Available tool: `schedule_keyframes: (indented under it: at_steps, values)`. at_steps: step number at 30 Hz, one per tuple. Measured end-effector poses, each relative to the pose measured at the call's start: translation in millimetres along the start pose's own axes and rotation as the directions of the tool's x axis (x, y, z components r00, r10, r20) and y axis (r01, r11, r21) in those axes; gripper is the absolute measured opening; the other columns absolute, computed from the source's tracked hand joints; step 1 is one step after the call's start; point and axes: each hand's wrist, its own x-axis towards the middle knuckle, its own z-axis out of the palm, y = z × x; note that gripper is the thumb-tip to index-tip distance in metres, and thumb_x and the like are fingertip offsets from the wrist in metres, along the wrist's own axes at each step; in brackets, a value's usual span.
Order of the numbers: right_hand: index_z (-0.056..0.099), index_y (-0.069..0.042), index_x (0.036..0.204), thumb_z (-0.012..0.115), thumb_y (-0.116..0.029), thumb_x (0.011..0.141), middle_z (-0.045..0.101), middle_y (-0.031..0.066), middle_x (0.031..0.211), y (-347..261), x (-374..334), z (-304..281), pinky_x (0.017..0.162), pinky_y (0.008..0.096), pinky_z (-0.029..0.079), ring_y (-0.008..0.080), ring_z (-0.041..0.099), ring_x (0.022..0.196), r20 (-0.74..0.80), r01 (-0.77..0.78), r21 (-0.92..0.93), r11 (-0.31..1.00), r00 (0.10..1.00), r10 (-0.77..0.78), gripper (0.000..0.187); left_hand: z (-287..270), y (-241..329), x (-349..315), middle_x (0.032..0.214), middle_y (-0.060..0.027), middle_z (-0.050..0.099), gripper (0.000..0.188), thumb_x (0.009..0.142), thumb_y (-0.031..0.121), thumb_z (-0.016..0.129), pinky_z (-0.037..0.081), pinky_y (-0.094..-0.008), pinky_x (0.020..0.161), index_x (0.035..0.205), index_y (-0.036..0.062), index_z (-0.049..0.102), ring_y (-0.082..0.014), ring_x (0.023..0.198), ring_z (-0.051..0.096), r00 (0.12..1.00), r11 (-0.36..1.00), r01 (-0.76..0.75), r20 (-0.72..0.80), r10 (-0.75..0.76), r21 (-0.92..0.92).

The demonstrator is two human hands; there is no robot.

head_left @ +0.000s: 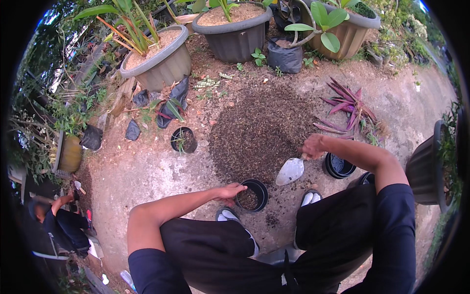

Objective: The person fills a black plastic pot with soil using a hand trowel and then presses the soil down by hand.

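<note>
My left hand grips the rim of a small black plant pot that stands on the ground between my feet, part filled with dark soil. In my right hand is a hand trowel, closed around its handle. The trowel's pale metal blade points down and to the left, over the near right edge of a wide heap of brown soil mix. Blade and pot are apart. Most of the trowel's handle is hidden by my fingers.
Stacked black pots stand by my right forearm. Uprooted purple-leaved plants lie right of the heap; a small potted plant stands left. Large planters line the far side, another the right. A person sits far left.
</note>
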Motion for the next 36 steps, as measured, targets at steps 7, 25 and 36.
schedule_keyframes:
  at_steps: [7, 25, 36]
  values:
    - [0.061, -0.009, 0.121, 0.057, -0.044, 0.094, 0.073, 0.0206, 0.092, -4.1, 7.3, -3.8, 0.082, 0.0531, 0.057, 0.0417, 0.071, 0.093, -0.023, 0.042, 0.029, 0.999, 0.999, -0.042, 0.045, -6.8, -23.1, 25.6, 0.145, -0.0154, 0.048, 0.076, 0.098, 0.066, 0.048, 0.059, -0.0398, 0.074, 0.152, 0.0153, 0.032, -0.0253, 0.088, 0.068, 0.996, 0.997, -0.071, -0.047, 0.070, -0.011]
    - [0.063, -0.008, 0.123, 0.062, -0.039, 0.092, 0.073, 0.0223, 0.100, -29.7, 19.5, 10.7, 0.087, 0.0529, 0.056, 0.0428, 0.070, 0.100, -0.008, -0.067, 0.302, 0.951, 0.997, 0.073, 0.044, -3.5, -31.4, 33.2, 0.146, -0.0258, 0.047, 0.055, 0.110, 0.039, 0.036, 0.065, -0.0427, 0.071, 0.156, 0.0097, 0.028, -0.0363, 0.096, 0.074, 0.999, 0.999, -0.032, -0.011, 0.033, 0.012]
    - [0.065, -0.012, 0.119, 0.057, -0.050, 0.095, 0.073, 0.0208, 0.097, -14.2, -8.4, -8.4, 0.088, 0.0547, 0.054, 0.0430, 0.069, 0.101, -0.033, -0.060, 0.309, 0.949, 0.997, 0.074, 0.046, -5.4, -14.9, 24.3, 0.084, -0.0170, 0.070, 0.036, 0.112, 0.023, 0.035, 0.060, -0.0382, 0.057, 0.109, -0.0052, 0.056, -0.0255, 0.081, 0.077, 0.965, 0.852, -0.191, -0.064, 0.253, 0.488]
